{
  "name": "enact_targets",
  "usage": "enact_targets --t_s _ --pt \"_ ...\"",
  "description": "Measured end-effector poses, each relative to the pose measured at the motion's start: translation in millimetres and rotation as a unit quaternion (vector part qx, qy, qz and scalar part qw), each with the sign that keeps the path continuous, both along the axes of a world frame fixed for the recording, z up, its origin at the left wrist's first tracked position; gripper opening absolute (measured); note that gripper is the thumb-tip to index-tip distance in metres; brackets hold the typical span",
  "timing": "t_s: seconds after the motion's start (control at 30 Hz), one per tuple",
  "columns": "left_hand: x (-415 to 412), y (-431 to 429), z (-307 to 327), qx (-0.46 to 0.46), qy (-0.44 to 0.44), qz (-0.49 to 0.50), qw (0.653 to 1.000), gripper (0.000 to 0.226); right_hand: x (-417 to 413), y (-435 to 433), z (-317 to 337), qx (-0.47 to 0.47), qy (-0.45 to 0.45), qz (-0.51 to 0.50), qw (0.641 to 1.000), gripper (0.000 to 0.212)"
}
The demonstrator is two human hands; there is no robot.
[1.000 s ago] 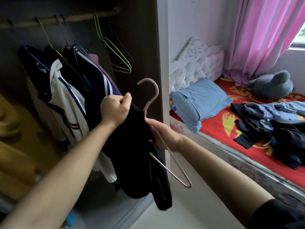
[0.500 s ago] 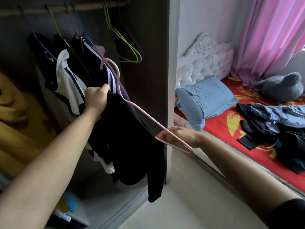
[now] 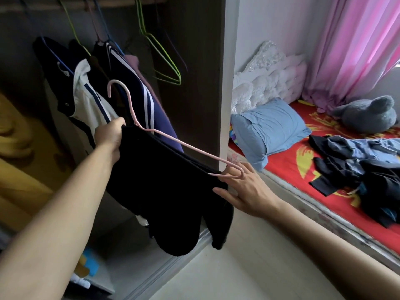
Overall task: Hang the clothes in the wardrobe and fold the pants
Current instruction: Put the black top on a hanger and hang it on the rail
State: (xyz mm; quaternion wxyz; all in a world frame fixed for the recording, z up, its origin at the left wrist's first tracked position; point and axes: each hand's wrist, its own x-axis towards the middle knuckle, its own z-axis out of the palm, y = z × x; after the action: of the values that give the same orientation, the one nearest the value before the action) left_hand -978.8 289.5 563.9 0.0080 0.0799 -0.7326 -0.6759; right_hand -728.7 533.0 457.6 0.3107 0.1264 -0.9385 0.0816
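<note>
garment (image 3: 168,191) on pink hanger (image 3: 190,147), left hand (image 3: 108,137) gripping, right hand (image 3: 249,189) touching

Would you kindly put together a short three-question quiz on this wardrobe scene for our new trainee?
1. True or false: the pink hanger already hangs on the wardrobe rail.
2. What does the left hand have in its grip? A) the black garment B) a blue pillow C) a green hanger
3. In a few words: where does the pile of clothes that are not yet hung lie?

Key: 1. False, it is held below the rail. 2. A. 3. On the bed, on its red sheet.
</note>
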Motion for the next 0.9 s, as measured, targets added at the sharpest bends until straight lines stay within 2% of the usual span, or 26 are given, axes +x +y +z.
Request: enact_targets --t_s 0.13,0.23,0.33,0.4,0.47,0.53,0.63,0.73,0.83,0.9 --pt "-1 1 -3 0.013 -0.021 0.002 1.0 0.012 9 -3 0 0.022 0.112 -0.009 0.993 0.029" --pt "-3 3 -4 0.014 -0.025 0.008 1.0 0.01 14 -11 -3 -0.088 0.146 -0.029 0.985 0.028" --pt "-2 7 -4 -0.016 -0.009 0.007 1.0 0.01 13 -17 -7 -0.19 0.163 -0.059 0.966 0.052" --pt "-2 9 -5 -0.033 -0.001 0.009 0.999 0.011 12 -16 -7 -0.149 0.162 -0.056 0.974 0.051" --pt "-5 9 -7 -0.05 0.003 0.021 0.999 0.012 13 -11 -4 -0.045 0.17 -0.049 0.983 0.043" --pt "-7 9 -9 -0.073 0.015 0.036 0.997 0.016 15 -6 2 0.044 0.192 -0.055 0.979 0.042" --pt "-6 11 -14 -0.099 0.041 0.053 0.993 0.023 17 -1 9 0.103 0.213 -0.049 0.97 0.041" --pt "-1 12 -15 -0.107 0.047 0.057 0.991 0.024 14 1 18 0.088 0.165 -0.022 0.982 0.041" --pt "-2 14 -16 -0.122 0.074 0.031 0.989 0.028 11 -2 20 0.005 0.02 0.012 1.0 0.038" --pt "1 17 -16 -0.147 0.1 0.003 0.984 0.043 10 -2 15 -0.022 -0.059 0.012 0.998 0.034"
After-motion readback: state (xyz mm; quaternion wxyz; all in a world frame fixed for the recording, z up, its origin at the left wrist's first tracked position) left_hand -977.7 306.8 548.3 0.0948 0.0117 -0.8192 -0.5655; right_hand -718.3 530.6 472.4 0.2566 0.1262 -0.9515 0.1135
